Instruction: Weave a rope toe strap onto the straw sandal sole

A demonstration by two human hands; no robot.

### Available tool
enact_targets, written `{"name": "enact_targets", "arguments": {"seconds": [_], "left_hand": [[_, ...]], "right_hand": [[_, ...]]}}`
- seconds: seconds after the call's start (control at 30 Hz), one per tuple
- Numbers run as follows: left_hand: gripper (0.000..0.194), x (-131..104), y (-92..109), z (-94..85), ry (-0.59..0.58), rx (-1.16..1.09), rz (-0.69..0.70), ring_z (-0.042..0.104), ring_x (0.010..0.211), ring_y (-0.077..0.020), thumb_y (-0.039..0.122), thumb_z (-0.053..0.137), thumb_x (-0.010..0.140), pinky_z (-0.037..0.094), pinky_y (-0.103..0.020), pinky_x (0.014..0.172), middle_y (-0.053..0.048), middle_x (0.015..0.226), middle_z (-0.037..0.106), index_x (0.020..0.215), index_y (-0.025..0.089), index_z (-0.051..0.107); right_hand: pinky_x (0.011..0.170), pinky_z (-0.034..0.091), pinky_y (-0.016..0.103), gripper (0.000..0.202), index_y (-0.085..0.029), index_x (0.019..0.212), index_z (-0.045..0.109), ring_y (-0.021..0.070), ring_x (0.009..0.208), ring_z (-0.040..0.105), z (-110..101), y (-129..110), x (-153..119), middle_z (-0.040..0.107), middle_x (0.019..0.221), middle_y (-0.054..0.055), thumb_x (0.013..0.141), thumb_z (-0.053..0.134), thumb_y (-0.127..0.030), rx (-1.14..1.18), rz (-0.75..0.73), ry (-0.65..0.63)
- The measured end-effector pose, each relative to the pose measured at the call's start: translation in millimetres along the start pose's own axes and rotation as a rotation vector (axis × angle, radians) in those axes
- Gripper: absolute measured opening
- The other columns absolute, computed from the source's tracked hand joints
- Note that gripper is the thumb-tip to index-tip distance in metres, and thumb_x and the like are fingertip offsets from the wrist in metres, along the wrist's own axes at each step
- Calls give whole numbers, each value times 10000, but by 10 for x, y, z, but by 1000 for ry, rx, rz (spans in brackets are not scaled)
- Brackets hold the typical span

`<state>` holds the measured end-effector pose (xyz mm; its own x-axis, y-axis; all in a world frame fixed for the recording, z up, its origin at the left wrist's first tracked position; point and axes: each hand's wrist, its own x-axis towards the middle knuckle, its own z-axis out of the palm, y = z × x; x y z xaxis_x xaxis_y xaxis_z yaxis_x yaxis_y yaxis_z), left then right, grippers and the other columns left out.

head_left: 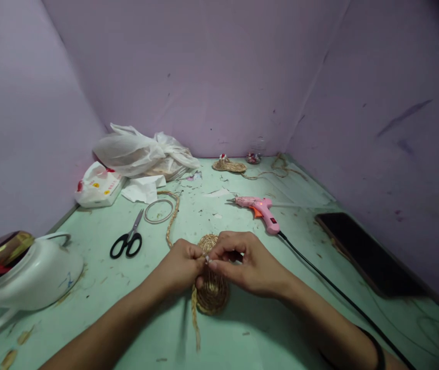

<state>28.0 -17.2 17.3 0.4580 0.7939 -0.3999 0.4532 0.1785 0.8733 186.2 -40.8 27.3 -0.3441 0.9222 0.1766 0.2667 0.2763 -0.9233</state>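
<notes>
Near the front of the table, a coiled straw slipper sole (213, 295) lies under my two hands. My left hand (184, 264) is closed, gripping a braided straw cord (172, 226); one stretch runs back across the table and a loose tail hangs toward me. Pinched between the thumb and forefinger of my right hand (244, 262) is a small white piece (207, 259), held right against my left fingertips. It is too small to tell exactly what it is. My fingers cover the middle of the sole.
A pink glue gun (263, 208) lies right of centre, its black cord trailing toward me. Scissors (129, 239) and a ring (158, 211) are at left, near a tissue pack (101, 187) and white bag (146, 154). A phone (365, 252) rests at right; a finished-looking slipper (230, 165) sits behind.
</notes>
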Motion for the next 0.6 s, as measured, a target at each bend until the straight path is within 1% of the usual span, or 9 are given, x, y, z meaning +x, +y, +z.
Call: {"name": "enact_targets", "arguments": {"seconds": [0.13, 0.2, 0.27, 0.3, 0.33, 0.4, 0.5, 0.53, 0.6], "left_hand": [[174, 27, 11, -62, -58, -315, -105, 182, 263, -13, 222, 572, 583, 64, -195, 329, 44, 321, 445, 453, 144, 487], [164, 30, 10, -80, -71, -395, -79, 201, 256, -5, 242, 608, 588, 52, -191, 319, 36, 352, 478, 506, 122, 533], [179, 29, 6, -92, -77, -443, -35, 242, 266, -1, 258, 634, 596, 69, -182, 314, 22, 398, 511, 544, 103, 561], [186, 28, 4, -95, -79, -464, -21, 258, 272, 1, 260, 645, 596, 82, -176, 314, 19, 416, 520, 549, 102, 561], [190, 26, 2, -97, -80, -482, -14, 268, 278, 2, 259, 658, 592, 93, -171, 314, 18, 430, 526, 551, 104, 556], [191, 23, -2, -97, -82, -504, 0, 286, 288, 1, 249, 684, 575, 114, -164, 314, 16, 450, 539, 564, 108, 555], [209, 18, -1, -93, -69, -526, 17, 318, 305, -3, 233, 715, 537, 160, -154, 319, 20, 465, 542, 591, 107, 557], [222, 18, 2, -92, -59, -532, 18, 323, 310, -3, 229, 723, 524, 178, -151, 322, 27, 460, 532, 602, 106, 556], [264, 17, 9, -87, -28, -542, 21, 327, 312, -5, 232, 745, 504, 202, -146, 325, 46, 440, 505, 622, 110, 543]], "right_hand": [[527, 374, 215, 81, -159, 649, 640, 97, 569, 464, -52, 2, -3, 547, 644, -4, 664, 586, -100, -52, -36, -56], [541, 381, 222, 16, -158, 660, 630, 104, 589, 470, -87, -9, -1, 564, 671, 5, 663, 622, -144, -7, -31, -124], [540, 376, 225, 103, -157, 639, 606, 110, 599, 468, -109, -12, 7, 578, 681, 10, 655, 670, -236, 58, -10, -186], [523, 362, 224, 170, -157, 608, 585, 108, 583, 453, -112, -5, 15, 565, 650, 5, 654, 680, -290, 80, 15, -186], [500, 340, 222, 232, -158, 574, 558, 101, 555, 428, -111, 10, 26, 533, 599, -7, 662, 673, -338, 90, 51, -156], [463, 292, 220, 311, -165, 523, 502, 86, 499, 365, -102, 61, 59, 438, 509, -36, 689, 633, -394, 86, 135, -24], [443, 259, 220, 297, -170, 546, 494, 75, 462, 328, -90, 160, 117, 396, 487, -53, 722, 577, -394, 105, 242, 157], [442, 260, 219, 266, -167, 566, 511, 74, 459, 333, -88, 188, 132, 410, 494, -51, 722, 573, -373, 120, 270, 175], [458, 284, 217, 180, -155, 605, 554, 77, 471, 370, -81, 222, 150, 461, 519, -42, 698, 589, -306, 141, 317, 147]]}}
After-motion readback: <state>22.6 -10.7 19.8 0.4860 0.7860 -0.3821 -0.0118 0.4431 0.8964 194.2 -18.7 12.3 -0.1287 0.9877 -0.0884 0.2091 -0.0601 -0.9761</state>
